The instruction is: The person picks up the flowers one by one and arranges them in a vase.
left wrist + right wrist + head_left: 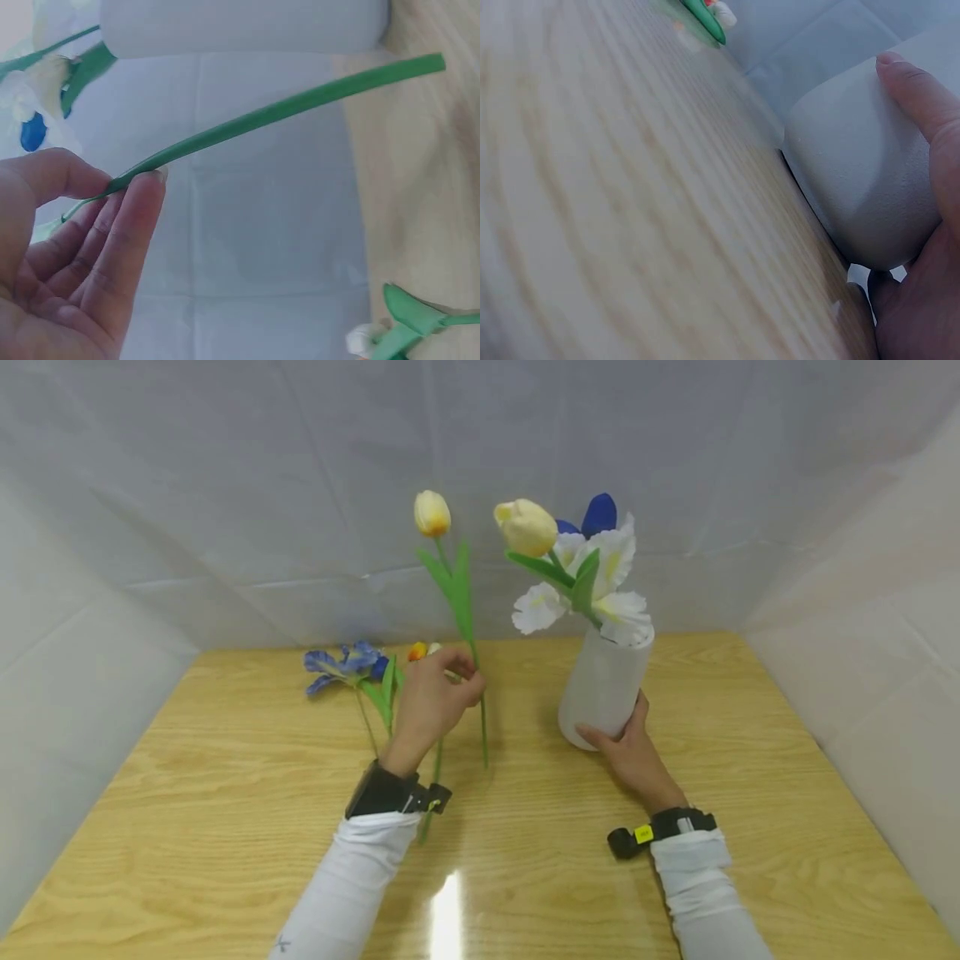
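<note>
Left of the vase [602,693] | left hand [435,695] pinches upright tulip [462,602] | right hand [634,758] grips vase low

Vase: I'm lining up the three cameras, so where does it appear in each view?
Head: right of centre, the vase leans to the right, its lower part gripped by the right hand.
Left wrist: along the top edge, cut off by the frame.
Right wrist: at the right, partly covered by the right hand and cut off.
Shared landmark: the table, at the right in the left wrist view, at the left in the right wrist view.
</note>
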`<action>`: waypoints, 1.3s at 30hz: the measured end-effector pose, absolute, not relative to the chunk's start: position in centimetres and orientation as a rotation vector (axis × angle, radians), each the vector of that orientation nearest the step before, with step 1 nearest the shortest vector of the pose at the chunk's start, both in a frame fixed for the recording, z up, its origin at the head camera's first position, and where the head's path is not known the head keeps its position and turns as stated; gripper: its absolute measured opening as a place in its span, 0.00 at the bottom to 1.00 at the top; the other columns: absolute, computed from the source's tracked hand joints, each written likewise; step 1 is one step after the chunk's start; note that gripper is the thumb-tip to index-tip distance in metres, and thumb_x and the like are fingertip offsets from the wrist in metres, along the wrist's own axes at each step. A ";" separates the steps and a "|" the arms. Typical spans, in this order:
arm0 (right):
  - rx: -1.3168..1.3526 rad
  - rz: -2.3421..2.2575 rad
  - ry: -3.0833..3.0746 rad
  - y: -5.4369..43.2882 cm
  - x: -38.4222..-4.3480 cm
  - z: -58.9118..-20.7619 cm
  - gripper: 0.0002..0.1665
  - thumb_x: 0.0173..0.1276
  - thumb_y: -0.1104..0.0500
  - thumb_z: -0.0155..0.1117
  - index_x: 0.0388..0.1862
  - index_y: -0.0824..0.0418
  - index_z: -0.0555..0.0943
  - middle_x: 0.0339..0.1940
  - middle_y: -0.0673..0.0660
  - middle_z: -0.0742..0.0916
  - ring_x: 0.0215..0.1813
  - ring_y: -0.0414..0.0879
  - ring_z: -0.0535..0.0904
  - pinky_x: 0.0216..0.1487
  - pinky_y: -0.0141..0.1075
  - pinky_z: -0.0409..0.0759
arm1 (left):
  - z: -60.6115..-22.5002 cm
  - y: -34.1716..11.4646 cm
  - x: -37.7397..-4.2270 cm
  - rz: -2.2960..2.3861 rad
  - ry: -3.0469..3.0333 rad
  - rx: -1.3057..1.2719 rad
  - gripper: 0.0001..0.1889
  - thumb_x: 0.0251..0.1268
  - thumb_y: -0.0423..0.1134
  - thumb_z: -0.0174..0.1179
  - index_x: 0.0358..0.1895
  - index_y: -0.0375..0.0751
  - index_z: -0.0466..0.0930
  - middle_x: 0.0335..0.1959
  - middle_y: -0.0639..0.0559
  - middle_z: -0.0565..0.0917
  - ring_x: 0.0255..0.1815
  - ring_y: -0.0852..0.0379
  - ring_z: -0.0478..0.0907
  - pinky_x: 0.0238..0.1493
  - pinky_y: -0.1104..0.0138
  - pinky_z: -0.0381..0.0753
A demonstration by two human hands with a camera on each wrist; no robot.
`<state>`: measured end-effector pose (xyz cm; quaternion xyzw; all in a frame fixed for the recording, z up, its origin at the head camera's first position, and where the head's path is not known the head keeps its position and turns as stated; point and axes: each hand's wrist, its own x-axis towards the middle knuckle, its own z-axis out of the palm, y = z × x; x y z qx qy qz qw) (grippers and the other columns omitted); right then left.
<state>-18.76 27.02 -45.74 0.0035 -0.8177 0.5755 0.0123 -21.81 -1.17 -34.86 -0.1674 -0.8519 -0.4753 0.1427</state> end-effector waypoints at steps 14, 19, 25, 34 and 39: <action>0.025 1.776 -2.538 27.2 -18.7 -45.9 0.64 0.62 0.46 0.68 0.74 0.45 0.26 0.71 0.66 0.56 0.71 0.61 0.54 0.68 0.58 0.51 | -32.5 -1.0 -20.2 -1.355 -2.246 -0.564 0.03 0.55 0.32 0.63 0.31 0.36 0.81 0.28 0.49 0.86 0.22 0.56 0.82 0.23 0.67 0.80; 0.028 1.776 -2.534 27.1 -18.7 -45.8 0.64 0.62 0.46 0.68 0.74 0.45 0.27 0.70 0.65 0.57 0.70 0.60 0.55 0.68 0.57 0.52 | -31.9 -0.8 -19.6 -1.350 -2.124 -0.649 0.02 0.54 0.31 0.63 0.31 0.35 0.81 0.28 0.48 0.86 0.21 0.58 0.82 0.23 0.70 0.80; 0.017 1.798 -2.546 26.5 -17.9 -44.0 0.63 0.64 0.50 0.67 0.74 0.52 0.27 0.70 0.68 0.56 0.70 0.62 0.54 0.68 0.57 0.51 | -31.3 0.1 -19.0 -1.437 -1.881 -0.839 0.03 0.54 0.30 0.61 0.30 0.32 0.80 0.26 0.44 0.85 0.22 0.55 0.83 0.25 0.70 0.81; 0.004 1.766 -2.569 26.7 -18.3 -44.7 0.64 0.63 0.47 0.67 0.74 0.50 0.26 0.71 0.67 0.56 0.71 0.62 0.54 0.68 0.57 0.51 | -29.5 2.6 -18.7 -1.497 -1.690 -1.012 0.03 0.55 0.28 0.59 0.31 0.30 0.79 0.28 0.43 0.83 0.27 0.54 0.83 0.30 0.68 0.83; 0.016 1.764 -2.551 27.0 -18.8 -45.8 0.64 0.62 0.45 0.68 0.74 0.46 0.26 0.71 0.66 0.56 0.71 0.60 0.54 0.68 0.57 0.51 | -28.7 3.5 -18.9 -1.483 -1.577 -1.032 0.05 0.56 0.29 0.58 0.31 0.28 0.78 0.27 0.42 0.83 0.26 0.54 0.83 0.28 0.68 0.83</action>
